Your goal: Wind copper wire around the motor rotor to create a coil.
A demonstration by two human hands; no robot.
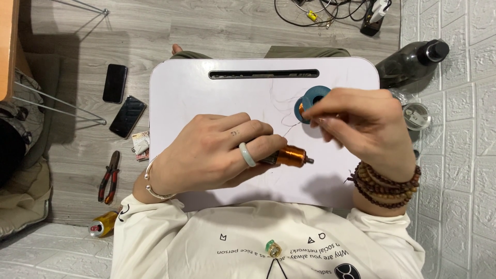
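white shirt (268,243) | left hand (212,152) grips copper coil (292,155) | white lap table (181,98) | grey floor (206,26)

Cream long-sleeved top with dark printed lettering and small marks across the chest; pale jade-like ring (247,154) on the left hand (217,150); thin silver bangle (153,182) at the left wrist; several strands of brown wooden beads (385,183) round the right wrist; small green and yellow pendant (273,248) on a dark cord.

Bare tabletop (206,98) left of blue spool (311,101)
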